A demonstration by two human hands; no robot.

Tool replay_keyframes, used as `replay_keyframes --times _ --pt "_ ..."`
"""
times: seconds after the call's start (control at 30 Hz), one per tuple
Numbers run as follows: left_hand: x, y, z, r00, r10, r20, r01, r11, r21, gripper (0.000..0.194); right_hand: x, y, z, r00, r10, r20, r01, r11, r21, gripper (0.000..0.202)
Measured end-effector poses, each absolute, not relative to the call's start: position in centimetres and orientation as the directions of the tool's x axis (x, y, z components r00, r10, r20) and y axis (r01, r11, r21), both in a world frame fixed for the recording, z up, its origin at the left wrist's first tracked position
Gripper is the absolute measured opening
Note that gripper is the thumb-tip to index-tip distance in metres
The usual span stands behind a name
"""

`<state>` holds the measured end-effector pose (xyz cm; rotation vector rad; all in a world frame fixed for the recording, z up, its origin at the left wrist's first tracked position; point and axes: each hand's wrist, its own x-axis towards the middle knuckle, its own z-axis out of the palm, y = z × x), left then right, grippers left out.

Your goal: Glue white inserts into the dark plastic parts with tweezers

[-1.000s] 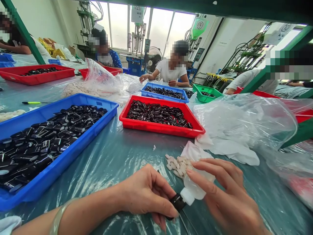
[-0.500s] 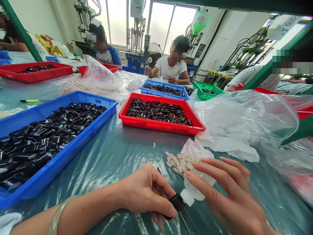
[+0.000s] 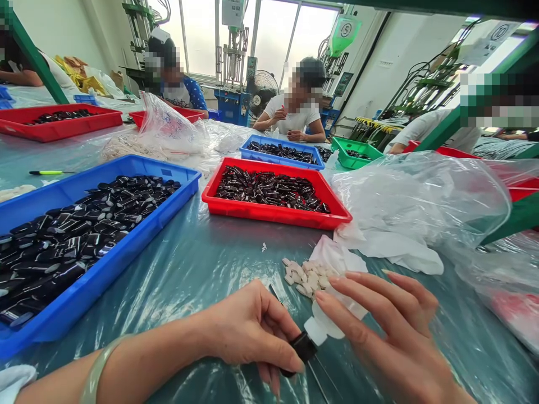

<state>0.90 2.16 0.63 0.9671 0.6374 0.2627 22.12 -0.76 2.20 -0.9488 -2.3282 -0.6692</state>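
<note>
My left hand pinches a small glossy black part between thumb and fingers. At the part's right end is a white block-like piece. Thin metal prongs, like those of tweezers, run beneath the hand and stick out below the part; whether the hand grips them is unclear. My right hand hovers just to the right, fingers stretched and apart, its thumb hidden. Beyond its fingertips lies a pile of small off-white pieces, beside a crumpled white sheet.
A large blue tray of black parts stands on the left, a red tray of them ahead. Clear plastic bags heap on the right. Co-workers sit across the plastic-covered table, near a blue tray and a green tray.
My hands keep nearly the same pose, with the black part still in the left. The view has shifted slightly. A co-worker opposite now holds a thin red item near the chest.
</note>
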Motion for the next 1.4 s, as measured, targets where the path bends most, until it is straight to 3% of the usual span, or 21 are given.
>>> replay_keyframes --times 0.83,1.13,1.4 --pt "0.75 2.21 0.76 0.786 0.483 -0.385 0.063 0.558 0.827 0.013 21.62 -0.13 2.92 -0.579 0.474 0.663 0.731 0.662 0.164 0.032" --pt "0.87 2.17 0.66 0.784 0.487 -0.385 0.071 0.546 0.835 0.014 21.5 -0.26 2.15 -0.504 0.514 0.694 0.748 0.661 0.054 0.035" --pt "0.8 2.13 1.02 0.781 0.488 -0.391 0.072 0.551 0.832 0.009 21.75 -0.04 2.9 -0.573 0.484 0.662 0.718 0.685 0.122 0.036"
